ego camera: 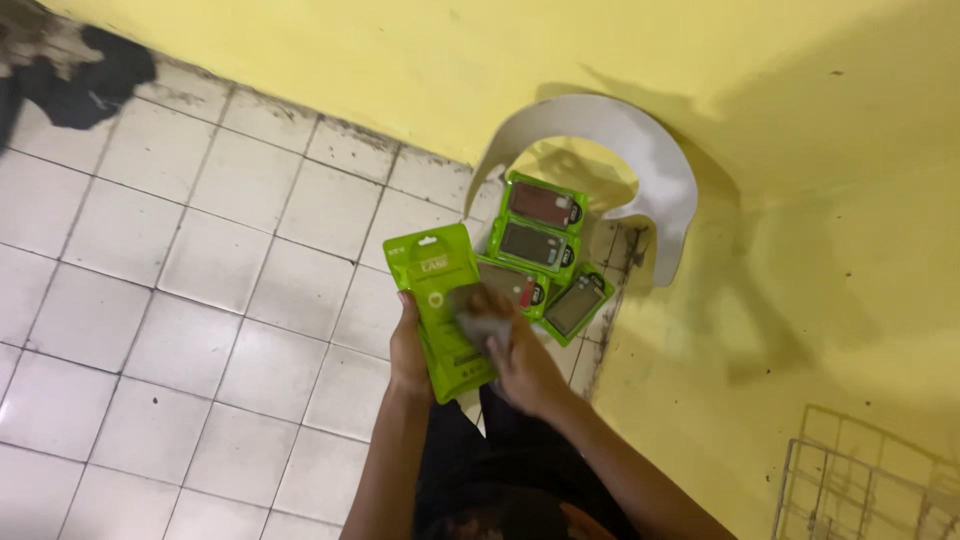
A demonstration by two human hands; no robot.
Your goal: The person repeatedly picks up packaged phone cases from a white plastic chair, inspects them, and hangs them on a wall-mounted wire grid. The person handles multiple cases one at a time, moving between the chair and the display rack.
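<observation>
Packet (447, 300) sitting between both hands; four packets (541, 258) lying behind on floor (200, 300), chair (640, 160) standing beyond against wall (800, 200).

Held pouch (445, 305): bright lime green, white patch near top, pale round mark mid-face. Cloth (478, 322) on it: grey-brown, blurred. Four packs on floor (545, 255): same lime green frames w/ dark inserts; top one reddish-brown, others grey to dark grey. Floor tiles (200, 300): off-white, square grid, dark grimy grout. Wall (780, 150): yellow, few dark specks, grey shadows. Curved plastic piece (650, 150): white, smudged. Bundle in top-left corner (85, 75): black. Wire rack (860, 480): pale, grid pattern.
</observation>
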